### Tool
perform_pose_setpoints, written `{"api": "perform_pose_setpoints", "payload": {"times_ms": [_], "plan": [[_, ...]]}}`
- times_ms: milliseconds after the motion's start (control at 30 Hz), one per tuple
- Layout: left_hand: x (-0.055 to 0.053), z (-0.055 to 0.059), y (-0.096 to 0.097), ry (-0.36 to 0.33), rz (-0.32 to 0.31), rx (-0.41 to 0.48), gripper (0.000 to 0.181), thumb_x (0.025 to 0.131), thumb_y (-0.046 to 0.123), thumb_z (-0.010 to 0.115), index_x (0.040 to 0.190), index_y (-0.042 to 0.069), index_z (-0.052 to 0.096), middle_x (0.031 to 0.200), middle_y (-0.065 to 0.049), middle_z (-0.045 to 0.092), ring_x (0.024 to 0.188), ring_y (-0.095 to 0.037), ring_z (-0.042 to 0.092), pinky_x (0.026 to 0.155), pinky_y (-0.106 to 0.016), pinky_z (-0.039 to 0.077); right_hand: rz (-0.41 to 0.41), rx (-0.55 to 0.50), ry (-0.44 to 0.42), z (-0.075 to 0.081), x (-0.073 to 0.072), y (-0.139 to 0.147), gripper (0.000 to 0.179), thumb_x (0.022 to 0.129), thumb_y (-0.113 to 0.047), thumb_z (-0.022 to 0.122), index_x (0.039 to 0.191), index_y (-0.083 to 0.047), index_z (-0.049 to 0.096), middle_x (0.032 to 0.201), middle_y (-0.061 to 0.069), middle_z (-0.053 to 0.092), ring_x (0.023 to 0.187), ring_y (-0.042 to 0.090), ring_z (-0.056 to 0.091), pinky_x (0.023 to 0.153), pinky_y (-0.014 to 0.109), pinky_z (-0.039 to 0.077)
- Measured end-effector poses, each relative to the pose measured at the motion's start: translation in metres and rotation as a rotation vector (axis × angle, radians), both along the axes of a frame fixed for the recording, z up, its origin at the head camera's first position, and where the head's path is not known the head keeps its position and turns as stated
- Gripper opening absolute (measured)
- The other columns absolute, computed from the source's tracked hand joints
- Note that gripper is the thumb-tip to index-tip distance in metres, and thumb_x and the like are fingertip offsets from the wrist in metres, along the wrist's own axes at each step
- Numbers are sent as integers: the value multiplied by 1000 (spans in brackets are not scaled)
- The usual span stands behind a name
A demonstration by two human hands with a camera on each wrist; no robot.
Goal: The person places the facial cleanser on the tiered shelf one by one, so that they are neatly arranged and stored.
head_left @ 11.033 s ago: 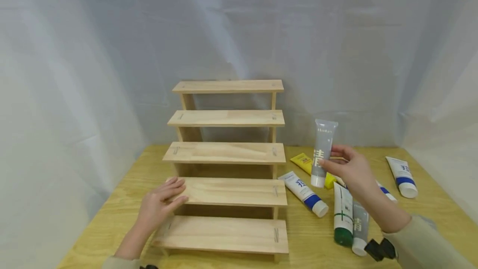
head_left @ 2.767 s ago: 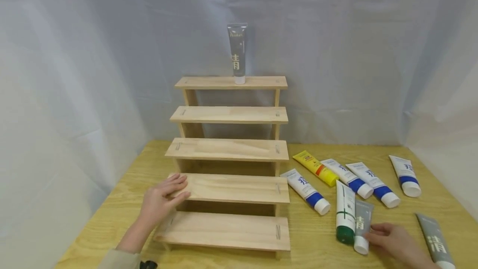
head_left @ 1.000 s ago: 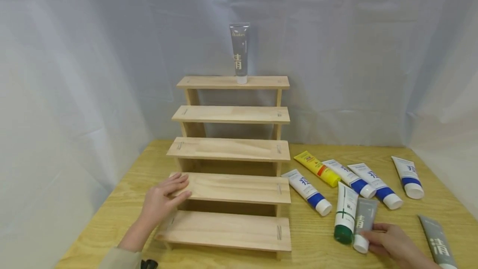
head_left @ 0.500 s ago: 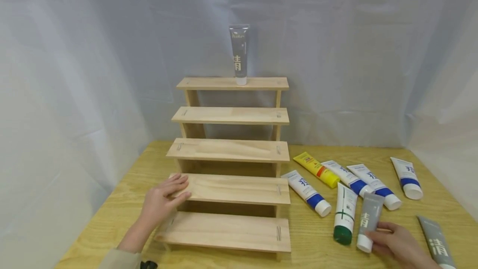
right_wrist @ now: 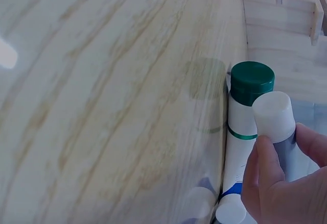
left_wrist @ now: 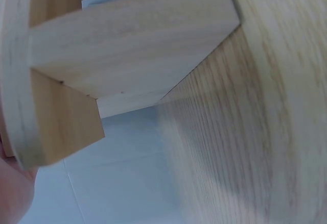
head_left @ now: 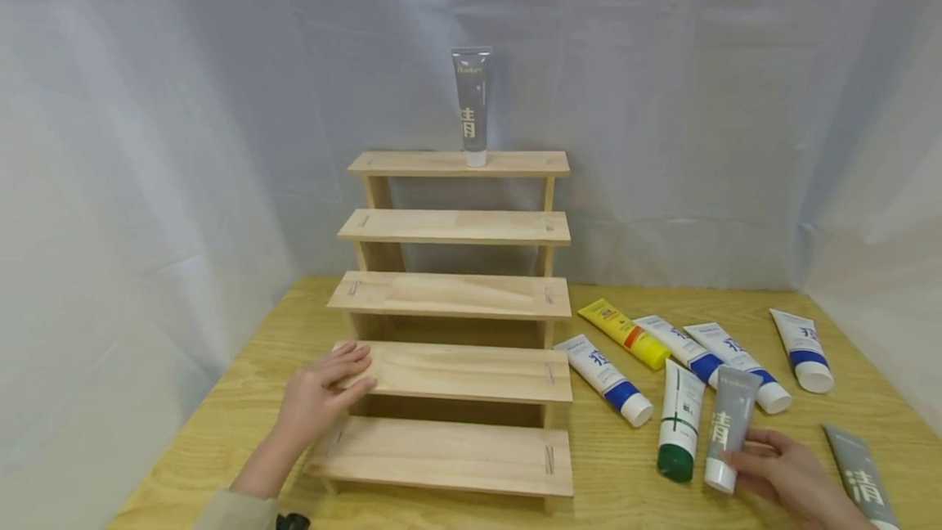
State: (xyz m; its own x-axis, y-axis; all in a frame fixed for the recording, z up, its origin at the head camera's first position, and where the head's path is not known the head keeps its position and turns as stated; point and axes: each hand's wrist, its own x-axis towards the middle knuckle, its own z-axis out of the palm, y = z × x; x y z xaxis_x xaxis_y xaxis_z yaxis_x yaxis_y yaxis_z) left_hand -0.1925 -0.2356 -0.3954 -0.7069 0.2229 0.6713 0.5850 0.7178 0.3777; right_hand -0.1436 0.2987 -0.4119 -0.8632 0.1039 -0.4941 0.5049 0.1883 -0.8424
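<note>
A grey squeeze tube [head_left: 731,411] with a white cap is pinched between the thumb and fingers of my right hand [head_left: 791,473], its cap end toward me. In the right wrist view the fingers grip just below the white cap [right_wrist: 274,116]. My left hand [head_left: 320,391] rests on the left end of the second-lowest step of a five-tier wooden display stand [head_left: 471,370]. The left wrist view shows only a bit of that hand [left_wrist: 14,191] beside the stand's side panel [left_wrist: 127,45]. Upright on the top step, cap down, stands another grey tube [head_left: 473,105].
Right of the stand lie a white tube with a green cap [head_left: 680,419], a yellow tube [head_left: 624,334] and several white tubes with blue bands, one near the stand [head_left: 603,379]. A further grey tube [head_left: 859,473] lies at the right front. Pale sheeting [head_left: 662,145] hangs behind the table.
Over the last second my right hand has drawn the grey tube right, away from the green-capped tube, and lifted it slightly. Earlier, a grey tube went from that hand to the top step.
</note>
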Motion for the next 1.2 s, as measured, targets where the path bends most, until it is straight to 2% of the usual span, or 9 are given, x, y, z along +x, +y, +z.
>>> {"api": "perform_pose_setpoints", "payload": {"times_ms": [333,500,633,833,933,1200], "plan": [[-1,0,0,7,-5,1,33,65,15,77,93,1,69,104,-6,63,102,-28,55,91,-5,27,-9,18,11,7,-4,-1,101,65,-23,79,133,12,14,122,36,36,84,19,59,78,38,50],[0,1,0,11,-9,8,33,65,14,77,93,0,69,103,-7,64,101,-29,55,90,-5,27,15,20,19,12,-5,-1,101,67,-25,77,136,10,11,128,35,31,88,20,58,81,40,48],[0,1,0,18,-10,6,33,64,14,78,93,0,69,103,-7,64,101,-29,56,90,-5,28,42,42,50,18,-5,-2,100,70,-27,75,137,9,10,126,31,37,90,18,57,82,41,47],[0,1,0,20,-13,8,33,64,14,78,92,0,69,103,-8,64,101,-29,56,90,-5,28,107,102,137,27,-4,-7,91,76,-27,70,136,10,12,127,29,39,97,17,54,80,36,48],[0,1,0,13,-10,13,33,64,14,78,93,0,69,103,-7,63,101,-29,55,90,-5,28,106,115,152,30,-6,-13,91,76,-30,70,136,9,14,128,27,39,98,15,53,81,34,48],[0,1,1,12,-13,14,33,64,14,77,93,0,69,104,-7,63,102,-29,55,91,-5,28,91,138,161,39,-12,-31,92,70,-34,74,135,6,22,129,26,38,101,23,52,85,43,44]]}}
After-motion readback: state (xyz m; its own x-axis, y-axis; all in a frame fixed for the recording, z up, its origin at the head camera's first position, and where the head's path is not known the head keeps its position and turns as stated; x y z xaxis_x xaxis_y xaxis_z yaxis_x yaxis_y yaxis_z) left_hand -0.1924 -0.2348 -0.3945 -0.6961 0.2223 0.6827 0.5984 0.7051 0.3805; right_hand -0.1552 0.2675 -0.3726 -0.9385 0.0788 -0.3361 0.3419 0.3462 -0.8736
